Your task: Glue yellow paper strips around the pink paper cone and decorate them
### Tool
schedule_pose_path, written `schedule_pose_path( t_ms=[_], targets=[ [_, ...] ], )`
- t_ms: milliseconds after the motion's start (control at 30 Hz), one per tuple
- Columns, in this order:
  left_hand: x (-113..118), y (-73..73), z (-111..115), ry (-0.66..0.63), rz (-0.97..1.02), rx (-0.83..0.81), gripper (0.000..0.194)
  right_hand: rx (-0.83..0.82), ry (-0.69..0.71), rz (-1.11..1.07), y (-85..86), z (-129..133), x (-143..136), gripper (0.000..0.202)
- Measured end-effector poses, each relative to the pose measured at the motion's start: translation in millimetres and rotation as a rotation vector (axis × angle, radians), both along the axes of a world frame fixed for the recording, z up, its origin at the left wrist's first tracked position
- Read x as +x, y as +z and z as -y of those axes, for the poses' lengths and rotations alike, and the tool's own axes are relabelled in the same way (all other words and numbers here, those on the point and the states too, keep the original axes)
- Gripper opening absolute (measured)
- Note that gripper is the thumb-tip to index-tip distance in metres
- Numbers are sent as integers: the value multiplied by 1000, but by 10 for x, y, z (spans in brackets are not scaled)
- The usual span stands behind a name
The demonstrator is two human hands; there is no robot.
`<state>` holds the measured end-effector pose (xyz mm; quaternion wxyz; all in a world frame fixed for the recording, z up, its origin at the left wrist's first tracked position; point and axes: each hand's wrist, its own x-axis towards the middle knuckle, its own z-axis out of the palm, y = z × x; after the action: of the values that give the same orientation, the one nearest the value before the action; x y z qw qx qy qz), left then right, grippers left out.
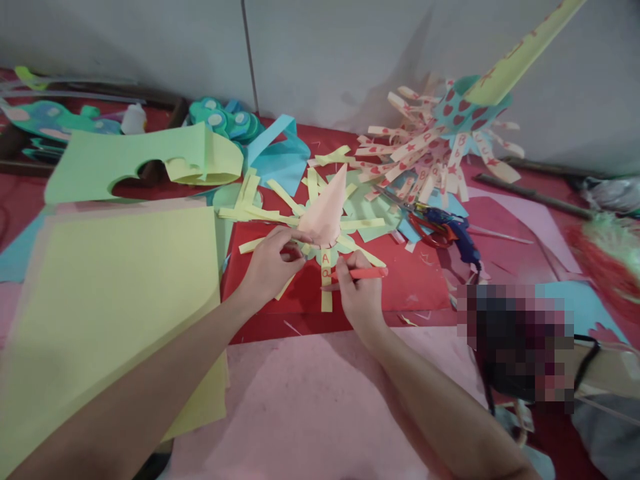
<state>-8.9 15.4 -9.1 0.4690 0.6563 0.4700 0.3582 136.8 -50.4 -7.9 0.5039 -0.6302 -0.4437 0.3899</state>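
Observation:
My right hand (362,293) is closed around a red marker (369,273), its tip at a pale yellow paper strip (327,300) that bears a red "A" and "a". That strip is one of several that fan out from a scalloped green paper base (315,253). On the base stands a pale pink paper cone (324,212), pointing up. My left hand (274,261) rests at the left of the cone, thumb and forefinger apart, the forefinger touching the cone's lower edge. A red sheet (410,283) lies under the paper piece.
Large yellow sheets (125,300) lie at the left. Scissors (430,230) and a blue glue gun (457,233) lie to the right. Behind stands a paper figure with heart-marked strips (465,113) and a tall yellow cone (525,57). A child (520,347), blurred, is at the right edge.

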Motion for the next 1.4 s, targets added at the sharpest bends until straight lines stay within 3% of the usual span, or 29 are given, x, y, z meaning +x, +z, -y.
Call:
schedule_pose_path(
  t_ms=[1067, 1233, 1400],
  targets=[
    [-4, 16, -13, 41, 81, -76, 24, 13, -97, -56, -12, -20, 20, 36],
    [3, 3, -5, 43, 157, -132, 22, 178, -136, 270, 67, -30, 179, 18],
    [-2, -7, -9, 49, 191, -131, 25, 247, -29, 674, 106, -37, 281, 19]
  ],
)
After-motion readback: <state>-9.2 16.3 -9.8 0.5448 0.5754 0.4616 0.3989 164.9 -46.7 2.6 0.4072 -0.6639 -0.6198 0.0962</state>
